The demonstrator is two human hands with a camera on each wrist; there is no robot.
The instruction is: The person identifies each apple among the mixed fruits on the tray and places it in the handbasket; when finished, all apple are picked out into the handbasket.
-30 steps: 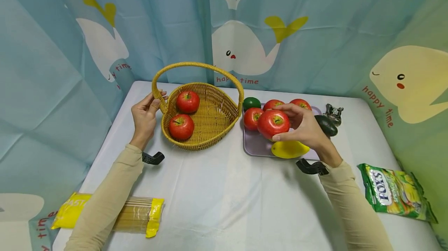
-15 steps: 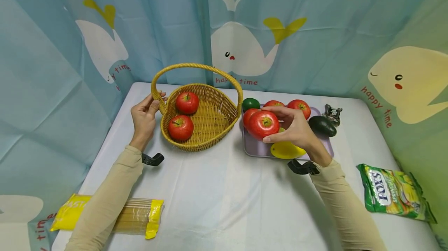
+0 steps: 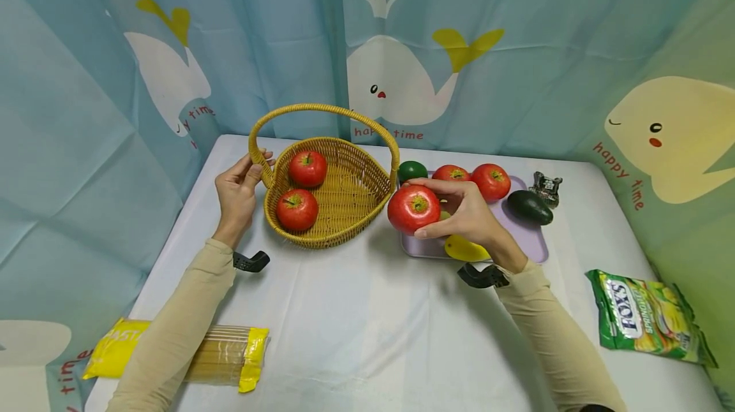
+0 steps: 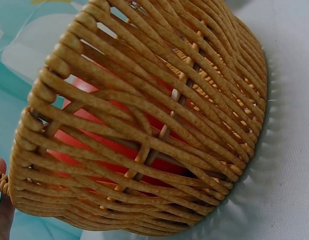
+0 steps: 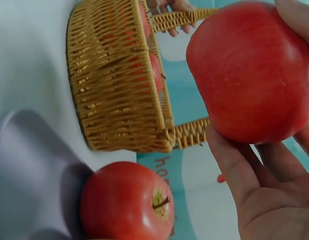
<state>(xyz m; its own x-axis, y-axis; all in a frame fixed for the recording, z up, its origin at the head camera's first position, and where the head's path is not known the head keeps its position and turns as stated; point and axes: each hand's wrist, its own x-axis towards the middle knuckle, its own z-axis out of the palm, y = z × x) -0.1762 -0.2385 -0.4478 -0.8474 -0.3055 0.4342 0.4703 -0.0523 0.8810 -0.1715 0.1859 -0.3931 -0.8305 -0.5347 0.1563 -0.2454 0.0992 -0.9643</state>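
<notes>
A red apple (image 3: 412, 210) is gripped by my right hand (image 3: 462, 214), thumb and fingers around its sides, held up over the left edge of the purple tray (image 3: 531, 243). The right wrist view shows this apple filling the upper right, with another apple (image 5: 125, 201) on the tray below. My left hand (image 3: 238, 190) grips the base of the handle of a yellow wicker basket (image 3: 344, 198). Two apples, a rear one (image 3: 307, 169) and a front one (image 3: 296, 210), lie in the basket's left half. In the left wrist view, the woven basket wall (image 4: 144, 125) hides most of the red inside.
On the tray are two apples at the back (image 3: 452, 173) (image 3: 490, 182), a yellow mango (image 3: 465, 249) and a dark avocado (image 3: 529, 207). A green fruit (image 3: 412, 171) sits at its corner. Around stand a small dark packet (image 3: 545, 189), a candy bag (image 3: 649, 316) and a pasta pack (image 3: 224, 353).
My right hand has carried the apple leftward across the tray, toward the basket. The left hand stays on the handle, and the basket has not moved.
</notes>
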